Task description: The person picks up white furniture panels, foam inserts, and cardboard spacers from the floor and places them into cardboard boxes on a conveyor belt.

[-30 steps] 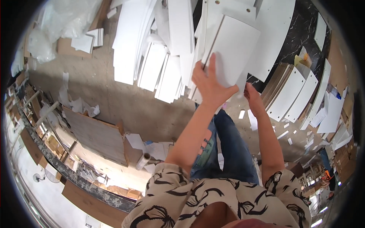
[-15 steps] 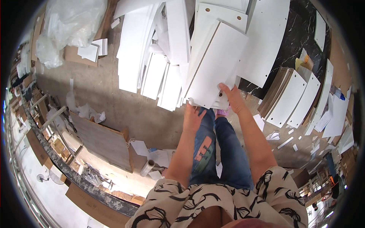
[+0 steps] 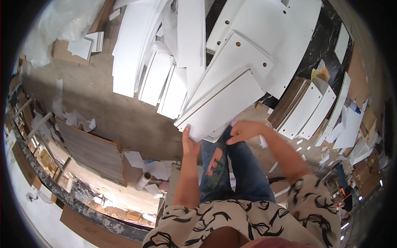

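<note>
A long white board (image 3: pixel 231 101) with a groove along one edge lies slanted over other white panels in front of me. My left hand (image 3: pixel 190 144) grips its near left corner, thumb on top and the other fingers out of sight beneath. Just off the board's near right end, above my jeans, is my right hand (image 3: pixel 247 131). Its fingers are curled in, and what they hold, if anything, is hidden. Under the board a wider white panel (image 3: pixel 248 53) shows two round holes. Another white piece peeks out below the board's near edge.
Stacked white strips (image 3: pixel 134 49) lie left of the board. To the right, drilled white panels (image 3: pixel 304 109) lean in a row beside a black marbled sheet (image 3: pixel 304 62). Plastic wrap (image 3: pixel 62 25) lies at far left; a grey board (image 3: pixel 89 151) stands at near left. Scraps litter the floor.
The grooved board has turned and come nearer, its near end swinging left. My left hand now has its thumb on top; my right hand has come off the board and curled beside it.
</note>
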`<state>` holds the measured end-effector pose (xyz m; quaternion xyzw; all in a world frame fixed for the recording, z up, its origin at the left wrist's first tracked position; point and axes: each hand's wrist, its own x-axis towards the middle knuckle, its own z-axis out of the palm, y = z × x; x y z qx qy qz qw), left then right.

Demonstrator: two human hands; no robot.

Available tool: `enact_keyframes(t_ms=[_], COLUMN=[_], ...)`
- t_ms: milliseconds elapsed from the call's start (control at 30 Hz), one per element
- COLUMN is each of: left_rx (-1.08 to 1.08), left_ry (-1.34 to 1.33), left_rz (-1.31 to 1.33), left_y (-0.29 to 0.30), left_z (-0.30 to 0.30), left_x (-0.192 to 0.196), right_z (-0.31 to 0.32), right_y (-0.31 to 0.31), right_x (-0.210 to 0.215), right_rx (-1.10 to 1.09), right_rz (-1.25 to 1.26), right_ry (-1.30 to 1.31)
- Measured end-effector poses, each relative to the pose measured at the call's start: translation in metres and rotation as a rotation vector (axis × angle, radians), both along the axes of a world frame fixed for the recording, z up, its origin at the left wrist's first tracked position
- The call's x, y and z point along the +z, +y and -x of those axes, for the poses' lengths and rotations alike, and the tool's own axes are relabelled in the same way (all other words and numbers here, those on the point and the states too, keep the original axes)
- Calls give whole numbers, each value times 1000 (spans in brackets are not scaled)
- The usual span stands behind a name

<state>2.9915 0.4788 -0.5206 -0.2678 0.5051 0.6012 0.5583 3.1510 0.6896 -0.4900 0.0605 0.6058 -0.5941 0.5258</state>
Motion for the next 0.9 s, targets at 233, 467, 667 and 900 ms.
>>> enact_keyframes(t_ms=[233,467,667,900], left_rx=[38,41,165,0], left_ry=[51,85,165,325], left_rz=[59,128,170,201], left_y=[10,1,-39,-135], left_z=[-32,-13,29,96], left_x=[-18,-15,11,193], right_z=[-74,-65,-120,-96], right_y=[393,422,344,181], right_x=[-44,-104,-52,105], right_rx=[-666,-512,-488,-945], right_rz=[-1918,-1681,-1526,-1087], right_ry=[361,224,-17,-183])
